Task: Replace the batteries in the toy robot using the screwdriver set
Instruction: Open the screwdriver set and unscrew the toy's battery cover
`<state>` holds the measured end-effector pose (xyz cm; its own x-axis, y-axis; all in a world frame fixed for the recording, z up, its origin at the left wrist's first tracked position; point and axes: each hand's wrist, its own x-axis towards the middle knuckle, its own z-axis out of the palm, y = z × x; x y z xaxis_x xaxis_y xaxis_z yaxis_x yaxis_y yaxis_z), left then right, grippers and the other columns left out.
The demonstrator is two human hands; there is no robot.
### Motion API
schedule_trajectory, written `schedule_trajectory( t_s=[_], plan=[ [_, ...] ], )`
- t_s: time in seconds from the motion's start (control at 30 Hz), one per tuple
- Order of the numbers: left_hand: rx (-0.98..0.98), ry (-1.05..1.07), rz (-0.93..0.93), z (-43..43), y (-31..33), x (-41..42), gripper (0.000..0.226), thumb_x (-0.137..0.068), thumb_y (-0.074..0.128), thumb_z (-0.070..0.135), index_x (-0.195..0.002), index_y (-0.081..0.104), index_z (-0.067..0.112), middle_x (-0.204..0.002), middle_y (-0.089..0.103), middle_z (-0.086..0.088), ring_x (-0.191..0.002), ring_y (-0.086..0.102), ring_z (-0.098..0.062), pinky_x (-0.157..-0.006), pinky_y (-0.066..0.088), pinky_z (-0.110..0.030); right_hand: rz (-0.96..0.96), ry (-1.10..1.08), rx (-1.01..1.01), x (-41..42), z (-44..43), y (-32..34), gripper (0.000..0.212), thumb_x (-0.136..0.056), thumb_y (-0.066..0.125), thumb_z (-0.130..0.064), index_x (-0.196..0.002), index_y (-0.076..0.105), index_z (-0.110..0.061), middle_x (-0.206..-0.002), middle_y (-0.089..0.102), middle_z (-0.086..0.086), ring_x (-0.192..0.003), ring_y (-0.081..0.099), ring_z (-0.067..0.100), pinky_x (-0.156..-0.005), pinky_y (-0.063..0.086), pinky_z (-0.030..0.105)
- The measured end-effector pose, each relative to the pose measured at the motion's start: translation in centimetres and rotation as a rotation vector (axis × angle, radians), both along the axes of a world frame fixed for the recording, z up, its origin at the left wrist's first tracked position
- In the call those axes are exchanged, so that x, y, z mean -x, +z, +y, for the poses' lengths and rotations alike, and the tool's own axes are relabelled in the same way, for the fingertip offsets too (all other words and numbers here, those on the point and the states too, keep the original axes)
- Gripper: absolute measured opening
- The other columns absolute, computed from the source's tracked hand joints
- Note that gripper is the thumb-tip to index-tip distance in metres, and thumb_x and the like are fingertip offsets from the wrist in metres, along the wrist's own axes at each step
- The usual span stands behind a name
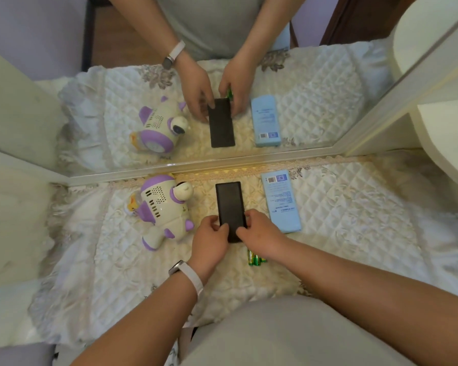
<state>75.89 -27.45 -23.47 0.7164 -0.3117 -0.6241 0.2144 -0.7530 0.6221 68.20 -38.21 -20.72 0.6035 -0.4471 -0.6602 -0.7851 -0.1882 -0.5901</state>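
my left hand (210,233) + right hand (259,231) pinch near end of screwdriver case (229,202), mid-tabletop (341,220) | toy robot (160,207) just left | case looks stiff, light, slick; I'd grip long edges

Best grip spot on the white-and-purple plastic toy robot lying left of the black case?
Probably round the torso of the white-and-purple plastic toy robot, from above, fingers spanning its two sides. It lies down with the grille side up, and the torso is the broadest part; head and limbs stick out unevenly.
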Motion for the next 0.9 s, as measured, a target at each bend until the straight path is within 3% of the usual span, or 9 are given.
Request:
schedule_trajectory(
  t_s=[0.07,0.17,0.23,0.3,0.4,0.47,0.6,0.7,0.9],
  plan=[
    [0.033,0.016,0.019,-0.1,-0.4,-0.3,0.03,-0.098,0.058,0.031,-0.113,0.065,0.006,-0.09,0.068,-0.001,-0.085,0.065,-0.018,-0.074,0.052,-0.034,0.009,-0.051,-0.062,-0.6,-0.2,-0.1,0.049,-0.09,0.055,-0.027,-0.135,0.044,-0.012,-0.109,0.059,0.002,-0.092,0.057,0.017,-0.068,0.041,0.027],
    [0.071,0.005,0.04,-0.5,-0.3,-0.3,0.031,-0.1,0.056,0.037,-0.087,0.064,0.01,-0.077,0.065,-0.003,-0.072,0.059,-0.017,-0.06,0.04,-0.03,0.027,-0.129,-0.186,-0.9,-0.6,0.1,0.051,-0.093,0.051,-0.027,-0.14,0.04,-0.013,-0.118,0.057,0.004,-0.096,0.052,0.014,-0.077,0.041,0.026],
    [0.082,0.027,0.032,-0.7,0.0,-0.3,0.036,-0.099,0.056,0.04,-0.078,0.06,0.011,-0.071,0.061,-0.002,-0.067,0.055,-0.018,-0.059,0.038,-0.03,0.019,-0.194,-0.248,-1.0,-0.8,0.3,0.04,-0.092,0.05,-0.026,-0.129,0.051,-0.011,-0.111,0.061,0.006,-0.093,0.056,0.017,-0.081,0.049,0.034],
    [0.097,0.055,0.032,-1.0,0.6,-0.2,0.04,-0.099,0.056,0.042,-0.077,0.06,0.009,-0.069,0.059,-0.002,-0.066,0.053,-0.018,-0.06,0.039,-0.031,-0.018,-0.262,-0.283,-1.0,-1.0,0.6,0.027,-0.09,0.049,-0.024,-0.106,0.061,-0.006,-0.092,0.063,0.012,-0.081,0.057,0.02,-0.077,0.051,0.04],
    [0.136,0.067,0.027,-1.2,1.8,-0.1,0.05,-0.098,0.054,0.047,-0.086,0.063,0.0,-0.072,0.06,-0.005,-0.065,0.052,-0.017,-0.06,0.038,-0.032,-0.071,-0.361,-0.324,-0.8,-1.4,1.7,0.018,-0.094,0.046,-0.022,-0.087,0.057,-0.009,-0.079,0.053,0.013,-0.07,0.05,0.021,-0.062,0.045,0.03],
    [0.178,0.069,0.019,-1.3,3.0,0.0,0.051,-0.098,0.053,0.047,-0.089,0.064,-0.002,-0.074,0.061,-0.007,-0.066,0.053,-0.016,-0.06,0.039,-0.031,-0.099,-0.402,-0.339,-0.6,-1.5,2.5,0.021,-0.097,0.046,-0.025,-0.087,0.056,-0.009,-0.078,0.053,0.01,-0.067,0.052,0.018,-0.056,0.046,0.024],
    [0.295,0.095,-0.002,-1.4,5.7,0.3,0.048,-0.099,0.056,0.043,-0.09,0.065,-0.004,-0.075,0.063,-0.01,-0.068,0.055,-0.013,-0.062,0.041,-0.026,-0.158,-0.402,-0.321,0.0,-1.6,4.5,0.035,-0.098,0.044,-0.041,-0.101,0.06,-0.011,-0.081,0.059,0.008,-0.068,0.057,0.019,-0.06,0.048,0.029],
    [0.436,0.109,0.01,-1.8,8.1,1.1,0.049,-0.095,0.059,0.046,-0.091,0.066,-0.002,-0.088,0.069,-0.023,-0.075,0.061,-0.018,-0.072,0.051,-0.041,-0.253,-0.387,-0.271,0.8,-2.1,7.0,0.04,-0.098,0.041,-0.049,-0.101,0.061,-0.015,-0.085,0.063,0.007,-0.071,0.059,0.019,-0.059,0.046,0.028],
    [0.608,0.07,-0.016,-3.2,13.6,3.8,0.04,-0.077,0.061,0.058,-0.082,0.07,0.019,-0.088,0.073,-0.018,-0.085,0.07,-0.034,-0.084,0.055,-0.062,-0.492,-0.336,-0.099,3.4,-3.5,13.3,0.032,-0.096,0.05,-0.046,-0.091,0.068,-0.019,-0.087,0.073,0.003,-0.08,0.07,0.019,-0.066,0.055,0.035]
  ],
)
